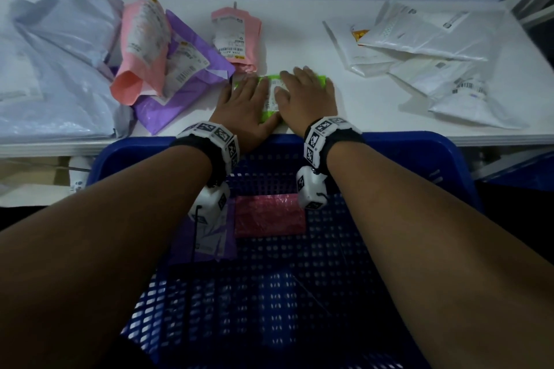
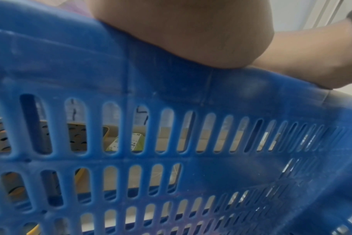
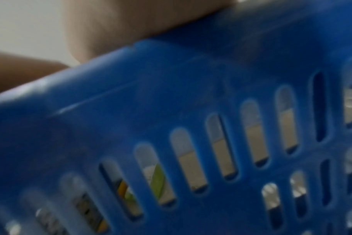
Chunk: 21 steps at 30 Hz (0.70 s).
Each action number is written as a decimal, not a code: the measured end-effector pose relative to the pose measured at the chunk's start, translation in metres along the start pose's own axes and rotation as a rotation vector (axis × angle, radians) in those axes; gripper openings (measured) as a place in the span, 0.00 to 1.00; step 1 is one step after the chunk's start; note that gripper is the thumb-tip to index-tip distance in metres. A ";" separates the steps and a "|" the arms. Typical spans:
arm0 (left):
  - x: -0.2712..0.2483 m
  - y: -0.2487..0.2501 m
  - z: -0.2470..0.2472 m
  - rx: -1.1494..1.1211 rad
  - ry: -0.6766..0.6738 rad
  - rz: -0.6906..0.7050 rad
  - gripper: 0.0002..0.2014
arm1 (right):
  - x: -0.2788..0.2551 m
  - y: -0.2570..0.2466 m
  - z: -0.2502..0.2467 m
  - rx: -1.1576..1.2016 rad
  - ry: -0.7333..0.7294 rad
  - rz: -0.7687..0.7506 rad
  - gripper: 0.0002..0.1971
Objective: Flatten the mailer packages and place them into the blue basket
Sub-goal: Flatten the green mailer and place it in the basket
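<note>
A small green mailer (image 1: pixel 271 93) with a white label lies on the white table (image 1: pixel 359 117) near its front edge. My left hand (image 1: pixel 244 105) and right hand (image 1: pixel 305 96) lie side by side on it, fingers straight, pressing it flat. The blue basket (image 1: pixel 419 147) stands just below the table edge under my wrists. A red mailer (image 1: pixel 269 214) and a purple mailer (image 1: pixel 209 240) lie inside it. Both wrist views show only the basket's slotted wall (image 2: pixel 171 79) (image 3: pixel 191 95) and the heels of my hands; the fingers are hidden there.
Left of my hands lies a heap of pink (image 1: pixel 141 48), purple (image 1: pixel 186 81) and grey (image 1: pixel 60 69) mailers. A pink mailer (image 1: pixel 235 39) sits just behind the green one. Several white mailers (image 1: pixel 425 51) are piled at the right.
</note>
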State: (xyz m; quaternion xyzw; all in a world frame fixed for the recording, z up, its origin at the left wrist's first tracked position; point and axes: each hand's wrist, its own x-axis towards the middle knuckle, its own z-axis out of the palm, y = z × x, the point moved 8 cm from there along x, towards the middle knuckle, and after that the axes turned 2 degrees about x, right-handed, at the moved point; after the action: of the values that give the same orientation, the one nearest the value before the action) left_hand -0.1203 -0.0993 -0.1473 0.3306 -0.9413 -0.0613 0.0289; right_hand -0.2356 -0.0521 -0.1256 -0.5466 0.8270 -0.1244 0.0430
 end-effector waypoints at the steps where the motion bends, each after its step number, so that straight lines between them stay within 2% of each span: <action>1: -0.001 0.001 -0.002 -0.005 0.014 0.004 0.44 | -0.001 0.001 0.001 0.009 -0.001 0.009 0.26; 9: -0.008 0.003 -0.015 -0.048 0.130 0.006 0.40 | -0.001 0.022 0.000 -0.068 0.042 0.239 0.26; 12: -0.011 0.005 -0.021 -0.061 0.165 0.005 0.39 | -0.005 0.040 -0.005 -0.035 0.083 0.394 0.26; 16: -0.017 0.008 -0.027 -0.072 0.204 0.002 0.38 | -0.012 0.049 -0.010 0.011 0.125 0.493 0.24; 19: -0.023 0.012 -0.035 -0.050 0.287 0.059 0.35 | -0.019 0.061 -0.016 0.088 0.149 0.615 0.25; 21: -0.027 0.017 -0.040 -0.008 0.351 0.118 0.29 | -0.021 0.064 -0.018 0.115 0.170 0.609 0.27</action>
State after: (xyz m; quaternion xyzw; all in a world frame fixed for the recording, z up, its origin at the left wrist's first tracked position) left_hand -0.1061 -0.0731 -0.1057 0.2803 -0.9394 -0.0044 0.1975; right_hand -0.2883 -0.0061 -0.1254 -0.2585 0.9447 -0.1978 0.0398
